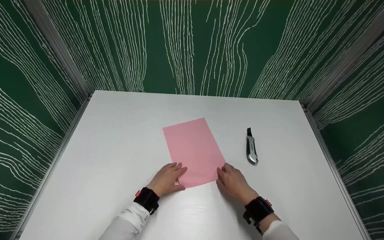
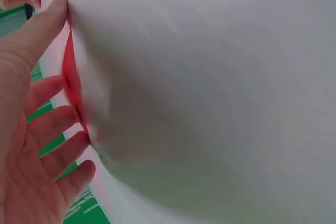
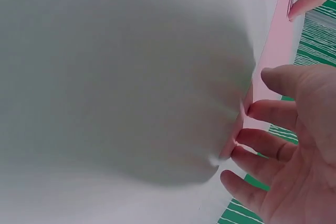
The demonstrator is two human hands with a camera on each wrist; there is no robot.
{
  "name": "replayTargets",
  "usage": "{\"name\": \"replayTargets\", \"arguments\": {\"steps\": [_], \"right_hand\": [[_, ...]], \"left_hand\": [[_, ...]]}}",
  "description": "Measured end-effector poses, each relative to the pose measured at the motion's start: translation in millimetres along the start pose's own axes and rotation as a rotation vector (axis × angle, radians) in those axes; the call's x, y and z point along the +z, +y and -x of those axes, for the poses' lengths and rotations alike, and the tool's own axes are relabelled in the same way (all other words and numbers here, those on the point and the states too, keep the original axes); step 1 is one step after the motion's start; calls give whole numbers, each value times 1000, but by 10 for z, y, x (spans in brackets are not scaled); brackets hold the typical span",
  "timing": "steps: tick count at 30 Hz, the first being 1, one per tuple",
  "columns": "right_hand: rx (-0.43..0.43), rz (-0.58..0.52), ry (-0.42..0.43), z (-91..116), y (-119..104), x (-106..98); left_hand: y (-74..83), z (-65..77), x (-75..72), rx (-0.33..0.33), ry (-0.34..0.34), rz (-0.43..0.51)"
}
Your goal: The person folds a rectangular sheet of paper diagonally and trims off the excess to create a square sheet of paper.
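A pink sheet of paper (image 1: pixel 195 150) lies at a slant on the white table, its near end between my two hands. My left hand (image 1: pixel 168 178) is at the sheet's near left corner. In the left wrist view, the thumb (image 2: pixel 55 17) and the loosely bent fingers touch the paper's edge, which bows up a little between them. On the other side, the fingertips of my right hand (image 1: pixel 233 181) rest against the near right edge. The right wrist view has that edge slightly raised at the fingers, with the thumb (image 3: pixel 283 80) held apart from them.
To the right of the paper lies a utility knife (image 1: pixel 251 148) with a silver and black body. Green walls with pale wavy lines (image 1: pixel 178 46) stand behind and beside the white table (image 1: pixel 118 133). Grey metal rails (image 1: pixel 338 173) run along its left and right sides.
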State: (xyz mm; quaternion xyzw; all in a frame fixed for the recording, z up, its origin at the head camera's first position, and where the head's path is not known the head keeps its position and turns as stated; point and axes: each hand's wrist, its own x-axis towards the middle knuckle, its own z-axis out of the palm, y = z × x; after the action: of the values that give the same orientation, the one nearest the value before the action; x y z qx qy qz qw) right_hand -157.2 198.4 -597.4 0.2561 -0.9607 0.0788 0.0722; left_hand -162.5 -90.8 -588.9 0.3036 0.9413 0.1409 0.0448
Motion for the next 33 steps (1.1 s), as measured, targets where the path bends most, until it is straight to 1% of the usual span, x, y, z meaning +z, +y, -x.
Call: {"name": "replayTargets", "arguments": {"steps": [3,5,7,9,11,13,15,17,19,21,25,27,30,33], "right_hand": [[1,-33,15,12,1,23],[8,-64,16,26,-1,37],[17,-87,21,38,-2,55],[18,-97,36,39,-5,70],[12,-88,62,32,-8,80],[7,-67,89,23,-9,79],[16,-52,104,18,-7,67],[41,-40,102,19,-1,47],[71,-57,85,24,12,22],[96,-91,62,30,30,-4],[114,-194,43,46,92,-38],[114,-236,52,56,129,-45],[113,-283,70,76,177,-60],[119,-314,93,85,214,-75]], "left_hand": [[28,-21,31,25,76,-52],[35,-40,50,53,135,-104],[35,-58,59,77,179,-155],[28,-73,68,85,203,-179],[23,-82,71,84,208,-185],[21,-80,66,76,199,-152],[18,-75,56,76,190,-98],[8,-70,41,83,178,-44],[-15,-70,23,88,155,-1],[-48,-70,1,78,136,16],[-130,-63,-47,27,105,26],[-167,-59,-58,4,96,49],[-208,-67,-49,-44,78,132],[-231,-90,-25,-100,97,211]]}}
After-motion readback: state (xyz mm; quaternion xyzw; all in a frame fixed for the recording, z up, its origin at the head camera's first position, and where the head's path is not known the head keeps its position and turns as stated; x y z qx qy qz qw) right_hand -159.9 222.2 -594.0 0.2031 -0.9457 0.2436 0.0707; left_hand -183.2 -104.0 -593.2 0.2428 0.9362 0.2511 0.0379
